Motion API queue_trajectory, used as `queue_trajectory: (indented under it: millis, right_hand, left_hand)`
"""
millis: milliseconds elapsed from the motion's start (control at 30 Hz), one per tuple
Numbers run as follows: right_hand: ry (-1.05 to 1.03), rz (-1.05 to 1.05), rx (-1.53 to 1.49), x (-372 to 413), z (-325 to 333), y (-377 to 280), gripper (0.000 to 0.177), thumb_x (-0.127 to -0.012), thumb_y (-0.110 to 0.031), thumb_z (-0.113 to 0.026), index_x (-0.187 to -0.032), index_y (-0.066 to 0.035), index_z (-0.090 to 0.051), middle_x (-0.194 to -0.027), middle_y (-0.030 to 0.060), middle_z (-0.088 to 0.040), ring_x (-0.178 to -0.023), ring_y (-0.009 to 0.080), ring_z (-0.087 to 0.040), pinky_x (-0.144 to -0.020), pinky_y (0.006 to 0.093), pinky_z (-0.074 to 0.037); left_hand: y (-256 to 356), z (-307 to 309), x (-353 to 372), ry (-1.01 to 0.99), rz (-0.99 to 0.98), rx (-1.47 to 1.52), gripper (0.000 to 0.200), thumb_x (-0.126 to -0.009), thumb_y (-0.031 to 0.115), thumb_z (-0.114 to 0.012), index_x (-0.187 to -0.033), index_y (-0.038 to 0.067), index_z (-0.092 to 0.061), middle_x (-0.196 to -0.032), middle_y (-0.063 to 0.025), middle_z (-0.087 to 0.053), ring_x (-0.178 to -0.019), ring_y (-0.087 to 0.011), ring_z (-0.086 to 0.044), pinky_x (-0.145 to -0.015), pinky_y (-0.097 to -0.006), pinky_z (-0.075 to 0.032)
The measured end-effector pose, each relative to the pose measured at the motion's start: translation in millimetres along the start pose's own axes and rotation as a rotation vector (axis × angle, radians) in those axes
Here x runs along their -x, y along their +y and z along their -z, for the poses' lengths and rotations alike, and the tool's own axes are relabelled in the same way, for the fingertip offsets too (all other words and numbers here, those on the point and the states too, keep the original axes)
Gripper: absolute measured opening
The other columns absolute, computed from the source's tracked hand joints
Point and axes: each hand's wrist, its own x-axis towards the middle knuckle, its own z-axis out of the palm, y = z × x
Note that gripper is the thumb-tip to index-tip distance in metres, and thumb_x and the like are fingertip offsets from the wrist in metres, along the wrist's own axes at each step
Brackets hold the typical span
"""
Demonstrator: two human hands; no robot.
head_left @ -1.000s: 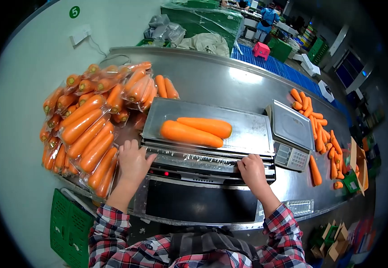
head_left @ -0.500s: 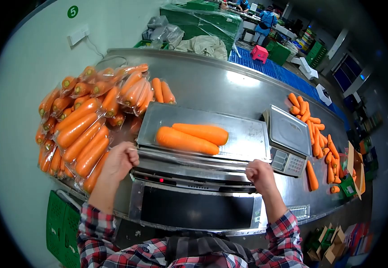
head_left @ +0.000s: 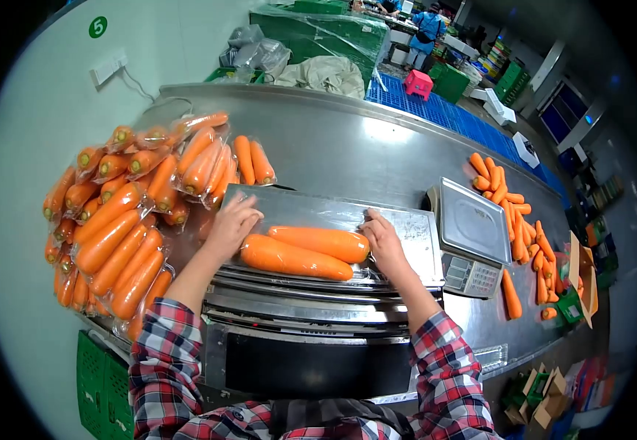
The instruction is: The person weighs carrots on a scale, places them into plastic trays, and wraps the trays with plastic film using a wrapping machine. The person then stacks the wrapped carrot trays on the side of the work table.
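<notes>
Two large carrots point(head_left: 296, 258) lie side by side on a flat metal plate point(head_left: 420, 238) of the wrapping machine point(head_left: 311, 304). Clear plastic film point(head_left: 307, 207) stretches over and behind them, faint and shiny. My left hand point(head_left: 235, 220) is beyond the carrots' left end, its fingers bent together at the film's edge. At their right end, my right hand point(head_left: 383, 238) has curled fingers pinching the film. The exact grip is hard to see through the transparent film.
Film-wrapped carrots point(head_left: 124, 246) are heaped on the left by the wall. A weighing scale point(head_left: 472, 227) stands right of the plate, with loose carrots point(head_left: 513, 213) beyond it on the steel table point(head_left: 311, 139). Farther off, a person in blue point(head_left: 424, 35) stands near green crates point(head_left: 326, 40).
Both hands have moved forward from the machine's front edge, past the two carrots, drawing the film over them. The view has shifted slightly.
</notes>
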Motion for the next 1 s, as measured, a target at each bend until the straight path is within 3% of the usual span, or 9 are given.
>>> queue_trajectory:
  millis: [100, 233, 333, 400, 533, 667, 700, 933, 1000]
  right_hand:
    - [-0.223, -0.107, 0.117, 5.5, 24.9, -7.3, 0.016, -0.088, -0.013, -0.051, -0.089, 0.001, -0.059, -0.096, 0.0161, -0.06, -0.087, 0.0327, -0.056, -0.077, 0.0385, -0.046]
    - [-0.421, -0.711, -0.34, -1.1, 47.7, -36.0, 0.026, -0.095, -0.023, -0.046, -0.1, -0.001, -0.058, -0.068, 0.0027, -0.053, -0.056, 0.0088, -0.051, -0.048, 0.0244, -0.044]
    - [-0.434, -0.881, -0.408, 2.5, 49.0, -30.8, 0.029, -0.09, -0.025, -0.05, -0.093, 0.003, -0.059, -0.071, 0.0041, -0.056, -0.059, 0.0118, -0.053, -0.051, 0.0226, -0.046]
    - [-0.467, -0.924, -0.492, 2.5, 49.9, -23.8, 0.029, -0.09, -0.022, -0.051, -0.098, 0.004, -0.058, -0.072, 0.006, -0.057, -0.059, 0.014, -0.055, -0.051, 0.0251, -0.047]
    - [-0.288, -0.34, 0.097, 13.1, 34.4, -22.8, 0.021, -0.092, -0.018, -0.046, -0.093, -0.001, -0.058, -0.072, 0.0087, -0.059, -0.059, 0.016, -0.058, -0.048, 0.0269, -0.048]
    - [-0.258, -0.709, -0.196, 32.2, 61.9, -86.0, 0.023, -0.092, -0.021, -0.046, -0.087, 0.0, -0.054, -0.064, 0.009, -0.057, -0.054, 0.014, -0.055, -0.041, 0.0281, -0.043]
    - [-0.242, -0.62, -0.209, 48.0, 63.5, -79.1, 0.024, -0.092, -0.022, -0.047, -0.085, 0.0, -0.054, -0.062, 0.0066, -0.056, -0.051, 0.0105, -0.052, -0.04, 0.0254, -0.04]
    - [-0.654, -0.861, -0.268, 140.7, 94.4, -116.2, 0.021, -0.091, -0.02, -0.051, -0.082, -0.003, -0.061, -0.062, 0.0033, -0.061, -0.047, 0.0054, -0.05, -0.039, 0.021, -0.037]
    - [-0.56, -0.51, -0.074, 169.2, 74.2, -102.7, 0.016, -0.088, -0.017, -0.056, -0.083, -0.003, -0.063, -0.067, 0.0076, -0.061, -0.055, 0.0145, -0.056, -0.048, 0.0282, -0.043]
  left_hand:
    - [7.7, 11.8, -1.1, 0.013, -0.046, -0.106, 0.022, -0.09, 0.025, -0.053, -0.084, 0.004, -0.056, -0.08, -0.0158, -0.065, -0.079, -0.0314, -0.063, -0.069, -0.0372, -0.049]
    - [28.6, 26.3, -8.3, -0.369, 0.503, -0.055, 0.026, -0.09, 0.029, -0.053, -0.081, 0.004, -0.052, -0.069, -0.0199, -0.061, -0.065, -0.0342, -0.061, -0.054, -0.0396, -0.049]
    - [40.4, 43.8, -7.0, -0.361, 1.031, 0.631, 0.034, -0.088, 0.032, -0.055, -0.08, -0.001, -0.051, -0.07, -0.0242, -0.058, -0.062, -0.0364, -0.06, -0.051, -0.041, -0.048]
    - [37.4, 49.0, -1.5, -0.375, 1.021, 0.658, 0.029, -0.088, 0.027, -0.055, -0.083, -0.001, -0.051, -0.072, -0.0257, -0.058, -0.065, -0.0392, -0.06, -0.056, -0.0428, -0.049]
    - [44.6, 33.8, 10.2, -0.209, 0.643, 0.144, 0.018, -0.087, 0.016, -0.052, -0.084, -0.002, -0.05, -0.073, -0.0264, -0.058, -0.068, -0.0426, -0.058, -0.064, -0.0451, -0.049]
    - [81.2, 68.2, 21.0, -0.126, 0.745, 0.268, 0.018, -0.09, 0.017, -0.047, -0.086, -0.001, -0.05, -0.077, -0.0246, -0.058, -0.079, -0.0423, -0.057, -0.069, -0.0444, -0.045]
    - [81.3, 64.1, 41.1, 0.008, 0.627, 0.3, 0.019, -0.092, 0.018, -0.047, -0.084, 0.001, -0.05, -0.067, -0.0176, -0.057, -0.06, -0.0332, -0.057, -0.057, -0.0392, -0.044]
    - [167.2, 143.8, 114.9, -0.487, 1.245, 0.685, 0.025, -0.09, 0.022, -0.05, -0.081, -0.002, -0.051, -0.064, -0.0178, -0.055, -0.059, -0.0295, -0.056, -0.059, -0.0391, -0.044]
    - [164.8, 122.3, 151.4, -0.41, 1.095, 0.521, 0.026, -0.089, 0.023, -0.052, -0.079, -0.001, -0.051, -0.059, -0.0133, -0.053, -0.052, -0.0235, -0.054, -0.052, -0.0359, -0.043]
